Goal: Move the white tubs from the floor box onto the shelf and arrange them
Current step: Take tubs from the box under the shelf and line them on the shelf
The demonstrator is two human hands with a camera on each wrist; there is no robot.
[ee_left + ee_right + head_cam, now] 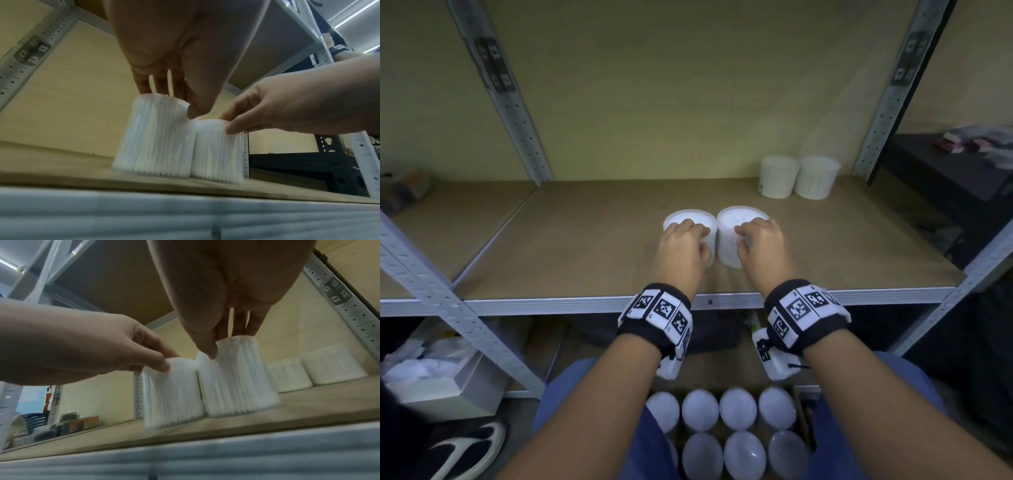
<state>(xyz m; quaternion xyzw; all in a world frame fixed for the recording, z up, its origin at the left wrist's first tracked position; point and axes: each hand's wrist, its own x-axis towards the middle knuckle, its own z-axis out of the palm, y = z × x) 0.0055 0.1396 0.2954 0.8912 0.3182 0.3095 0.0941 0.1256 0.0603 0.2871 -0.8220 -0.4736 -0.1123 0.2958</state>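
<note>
Two white tubs stand side by side, touching, in the middle of the shelf board (585, 260). My left hand (685, 243) grips the left tub (688, 219) from above, fingers over its lid (156, 129). My right hand (756, 240) grips the right tub (739, 216) the same way (238, 379). Each wrist view also shows the other hand's tub: the right tub (218, 151) and the left tub (172, 394). Two more white tubs (799, 176) stand together at the shelf's back right (316, 373). Several tubs fill the floor box (726, 435) between my knees.
Grey perforated uprights (517, 113) (890, 102) frame the shelf bay. A metal front rail (551, 303) edges the board. A grey box with white material (441, 380) and a shoe (469, 448) sit on the floor at left. A dark table (945, 171) stands to the right.
</note>
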